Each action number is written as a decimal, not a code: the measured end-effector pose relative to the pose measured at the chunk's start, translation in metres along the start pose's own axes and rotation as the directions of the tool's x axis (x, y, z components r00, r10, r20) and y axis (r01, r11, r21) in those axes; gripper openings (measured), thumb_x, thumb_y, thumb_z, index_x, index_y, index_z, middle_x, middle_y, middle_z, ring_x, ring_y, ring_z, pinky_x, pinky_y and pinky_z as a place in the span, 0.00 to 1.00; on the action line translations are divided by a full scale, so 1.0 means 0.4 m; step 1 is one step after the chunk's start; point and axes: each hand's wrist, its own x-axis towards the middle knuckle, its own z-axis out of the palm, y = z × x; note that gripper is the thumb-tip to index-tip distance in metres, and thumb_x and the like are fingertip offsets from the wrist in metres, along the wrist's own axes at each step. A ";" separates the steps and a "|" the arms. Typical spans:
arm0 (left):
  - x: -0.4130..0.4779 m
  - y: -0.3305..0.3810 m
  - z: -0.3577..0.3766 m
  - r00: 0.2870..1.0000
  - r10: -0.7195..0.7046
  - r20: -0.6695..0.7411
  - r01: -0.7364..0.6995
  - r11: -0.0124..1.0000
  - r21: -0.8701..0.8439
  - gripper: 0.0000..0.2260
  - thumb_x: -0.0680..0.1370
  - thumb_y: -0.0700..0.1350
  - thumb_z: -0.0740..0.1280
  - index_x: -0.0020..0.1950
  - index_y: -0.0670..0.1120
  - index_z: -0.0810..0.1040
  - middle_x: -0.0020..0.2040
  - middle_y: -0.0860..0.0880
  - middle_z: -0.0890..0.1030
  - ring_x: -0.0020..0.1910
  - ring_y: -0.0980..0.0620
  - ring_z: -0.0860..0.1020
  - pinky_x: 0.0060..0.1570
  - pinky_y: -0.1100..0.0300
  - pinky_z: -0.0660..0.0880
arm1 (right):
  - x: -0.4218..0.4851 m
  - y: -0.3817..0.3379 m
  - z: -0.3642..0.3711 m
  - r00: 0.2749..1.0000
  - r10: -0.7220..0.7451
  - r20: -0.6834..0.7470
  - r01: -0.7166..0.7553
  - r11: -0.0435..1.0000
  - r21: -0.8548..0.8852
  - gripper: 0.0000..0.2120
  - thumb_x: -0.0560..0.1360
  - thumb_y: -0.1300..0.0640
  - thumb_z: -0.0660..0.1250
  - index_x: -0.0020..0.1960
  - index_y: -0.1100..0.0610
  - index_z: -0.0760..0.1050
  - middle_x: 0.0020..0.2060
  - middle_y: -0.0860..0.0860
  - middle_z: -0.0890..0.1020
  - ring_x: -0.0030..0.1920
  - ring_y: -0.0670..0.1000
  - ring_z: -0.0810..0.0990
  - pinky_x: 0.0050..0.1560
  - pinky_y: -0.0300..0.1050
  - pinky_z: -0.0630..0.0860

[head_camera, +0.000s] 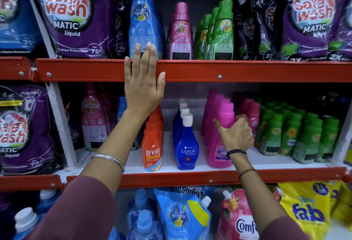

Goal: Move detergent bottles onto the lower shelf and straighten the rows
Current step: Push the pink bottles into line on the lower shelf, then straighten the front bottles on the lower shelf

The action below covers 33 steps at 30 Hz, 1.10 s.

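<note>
My left hand (pixel 143 83) lies flat and open against the red front edge of the upper shelf (pixel 228 71), its fingertips reaching the base of a tall blue bottle (pixel 142 20). My right hand (pixel 236 135) is wrapped around the front pink Vanish bottle (pixel 222 138) on the middle shelf (pixel 190 177), gripping its right side. More pink bottles stand in a row behind it. Left of them run a row of blue Ujala bottles (pixel 186 144) and a row of orange Revive bottles (pixel 153 144). A pink bottle (pixel 180 33) and green bottles (pixel 221 33) stand on the upper shelf.
Purple Safewash pouches (pixel 72 14) fill the upper shelf's left and right ends. Several small green bottles (pixel 297 136) crowd the middle shelf's right side, pink and purple packs (pixel 93 121) its left. Below sit blue and pink Comfort pouches (pixel 182 218) and yellow fab packs (pixel 306 213).
</note>
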 end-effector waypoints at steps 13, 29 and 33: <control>-0.118 0.160 -0.041 0.990 0.012 0.138 0.052 0.891 -0.451 0.25 0.81 0.47 0.55 0.77 0.41 0.58 0.78 0.43 0.57 0.79 0.46 0.52 0.77 0.51 0.46 | -0.024 0.110 -0.051 0.987 -0.047 0.151 -0.021 0.908 0.418 0.39 0.66 0.25 0.48 0.51 0.59 0.72 0.47 0.53 0.75 0.48 0.55 0.75 0.45 0.45 0.66; -0.405 0.491 0.039 0.432 -0.265 0.862 0.891 0.276 -0.361 0.23 0.84 0.55 0.50 0.78 0.49 0.56 0.78 0.49 0.57 0.76 0.54 0.55 0.66 0.67 0.49 | -0.074 0.232 -0.074 0.828 -0.105 0.550 -0.186 0.876 0.446 0.22 0.80 0.49 0.49 0.65 0.61 0.69 0.59 0.58 0.76 0.56 0.47 0.72 0.46 0.19 0.61; -0.415 0.501 0.057 0.452 -0.252 0.856 0.866 0.354 -0.354 0.24 0.83 0.57 0.49 0.78 0.50 0.58 0.75 0.47 0.65 0.75 0.50 0.61 0.71 0.60 0.55 | -0.072 0.241 -0.074 0.814 -0.155 0.560 -0.166 0.862 0.479 0.25 0.80 0.46 0.48 0.64 0.60 0.72 0.60 0.59 0.78 0.55 0.46 0.72 0.52 0.24 0.65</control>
